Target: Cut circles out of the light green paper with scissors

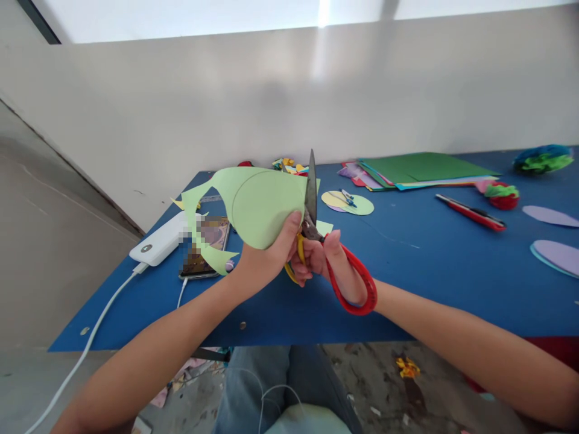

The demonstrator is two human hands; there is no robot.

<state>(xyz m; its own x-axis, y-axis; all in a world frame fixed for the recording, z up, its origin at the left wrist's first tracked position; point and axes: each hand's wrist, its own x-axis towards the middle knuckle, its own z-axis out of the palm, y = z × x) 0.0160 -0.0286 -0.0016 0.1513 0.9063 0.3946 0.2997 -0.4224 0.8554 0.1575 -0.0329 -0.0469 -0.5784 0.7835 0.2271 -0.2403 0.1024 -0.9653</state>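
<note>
1. The left hand (266, 256) holds a sheet of green paper (260, 205) up over the near edge of the blue table (429, 271). The thumb presses on the front, and the other fingers are hidden behind the sheet.
2. The paper is curved, with jagged, pointed edges on its left side. A faint curved line runs across it. Its right edge meets the blade.
3. The right hand (323, 259) is closed on the scissors (311, 196), just beside the left hand. The fingers are bunched around the yellow and red handles, so which finger sits in which loop is hard to make out.
4. The blades point straight up and appear as one dark strip. I cannot tell how far apart they are.
5. A phone (212, 238) lies under the paper, partly covered, with part of its screen blurred out. A white power bank (158, 244) lies beside it, and its cable (90, 343) runs off the bottom edge.
6. Farther back are a stack of coloured sheets (420, 169), a red knife (470, 212), paper circles (357, 205) and scraps (289, 164) that are too small to make out.
7. The purple ovals (558, 256) are cut off at the right edge.
</note>
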